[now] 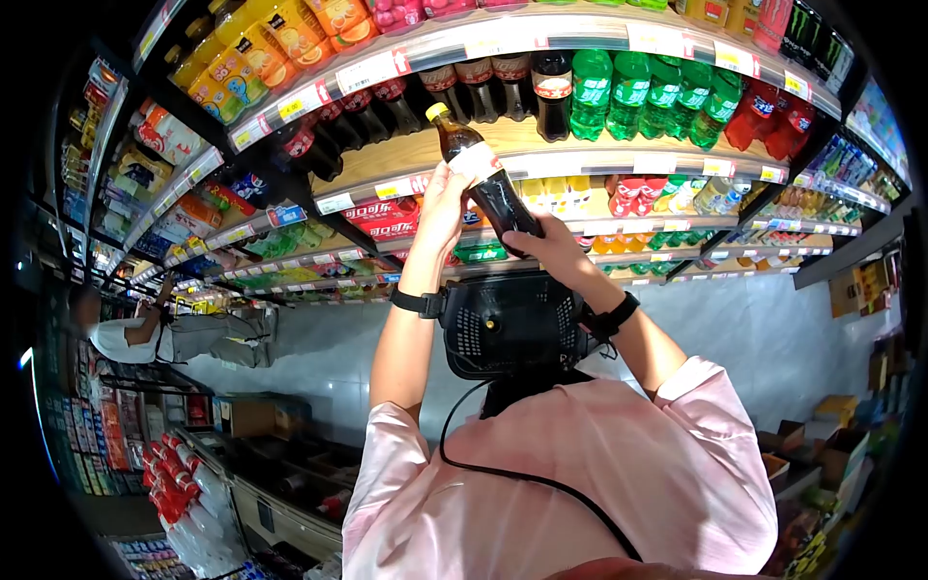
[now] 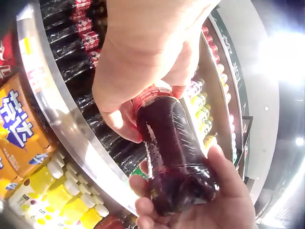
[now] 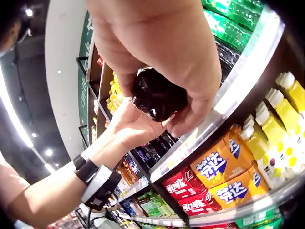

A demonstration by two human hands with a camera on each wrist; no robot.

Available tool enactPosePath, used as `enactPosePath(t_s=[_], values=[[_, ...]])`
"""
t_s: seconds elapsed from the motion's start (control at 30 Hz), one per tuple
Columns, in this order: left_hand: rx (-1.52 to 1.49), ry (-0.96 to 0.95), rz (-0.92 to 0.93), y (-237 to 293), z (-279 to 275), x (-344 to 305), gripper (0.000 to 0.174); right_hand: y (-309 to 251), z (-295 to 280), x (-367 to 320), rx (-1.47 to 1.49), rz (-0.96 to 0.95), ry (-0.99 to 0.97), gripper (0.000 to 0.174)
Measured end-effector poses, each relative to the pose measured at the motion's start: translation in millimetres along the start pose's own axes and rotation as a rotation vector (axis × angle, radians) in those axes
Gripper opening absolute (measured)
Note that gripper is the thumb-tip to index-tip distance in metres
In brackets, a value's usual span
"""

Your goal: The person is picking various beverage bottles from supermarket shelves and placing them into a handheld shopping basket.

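Observation:
A dark cola bottle (image 1: 501, 201) with a yellow cap and a pale-and-red label leans in front of the drinks shelf in the head view, cap toward the upper left. My left hand (image 1: 443, 208) grips it around the label. Lower down, my right hand (image 1: 556, 249) holds the base end. In the left wrist view, the left hand (image 2: 147, 52) curls over the label while fingers of the right hand (image 2: 228, 191) surround the bottom. The right wrist view shows the bottle's dark base (image 3: 159, 93) within the right hand (image 3: 162, 43), the left hand (image 3: 136, 121) beyond.
Similar cola bottles (image 1: 553, 97) and green soda bottles (image 1: 633, 92) stand on the wooden shelf (image 1: 387, 166), whose front edge runs close behind the hands. A black perforated box (image 1: 512, 329) hangs before the torso. Another person (image 1: 135, 338) is at the far left.

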State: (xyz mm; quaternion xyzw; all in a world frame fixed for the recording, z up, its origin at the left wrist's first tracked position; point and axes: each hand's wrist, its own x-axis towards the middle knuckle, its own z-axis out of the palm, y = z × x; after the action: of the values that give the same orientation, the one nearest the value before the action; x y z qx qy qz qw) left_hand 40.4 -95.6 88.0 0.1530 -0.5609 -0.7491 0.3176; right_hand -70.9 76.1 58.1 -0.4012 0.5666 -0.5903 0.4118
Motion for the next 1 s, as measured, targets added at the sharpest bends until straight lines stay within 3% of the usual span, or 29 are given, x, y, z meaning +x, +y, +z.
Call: enactPosePath(t_s=[0.03,0.07,0.13,0.2,0.3,0.37,0.5,0.67,0.73,0.9,1.0], values=[[-0.114,0.001,0.017,-3,4,3,0.026,-4,-4,0,-0.189,0.062,0.032,0.046],[-0.229,0.004,0.032,-2,9,5,0.028,-14,-2,-2,-0.187,0.060,0.038,0.046],[-0.222,-0.055,0.019,7,15,10,0.033,-26,3,-6,-0.317,-0.146,0.225,0.047],[0.244,-0.031,0.025,10,19,18,0.040,-18,3,2,-0.333,-0.222,0.305,0.049],[0.240,-0.007,-0.027,19,19,37,0.033,-19,-4,13,-0.319,-0.107,0.221,0.056],[0.098,0.001,-0.043,20,17,57,0.032,-11,-9,33,-0.512,-0.476,0.433,0.059],[-0.010,0.025,0.039,26,8,93,0.027,-25,-19,63,-0.812,-0.564,0.566,0.058],[-0.033,0.079,0.127,34,8,124,0.041,-39,-31,93,-0.766,-0.600,0.451,0.060],[0.084,0.037,0.308,33,18,130,0.045,-39,-29,101,-0.860,-0.485,0.521,0.064],[0.078,-0.053,0.325,13,34,146,0.050,-22,-28,119,-0.761,-0.282,0.531,0.077],[0.131,-0.094,0.315,9,39,147,0.050,-12,-34,120,-0.645,-0.275,0.503,0.077]])
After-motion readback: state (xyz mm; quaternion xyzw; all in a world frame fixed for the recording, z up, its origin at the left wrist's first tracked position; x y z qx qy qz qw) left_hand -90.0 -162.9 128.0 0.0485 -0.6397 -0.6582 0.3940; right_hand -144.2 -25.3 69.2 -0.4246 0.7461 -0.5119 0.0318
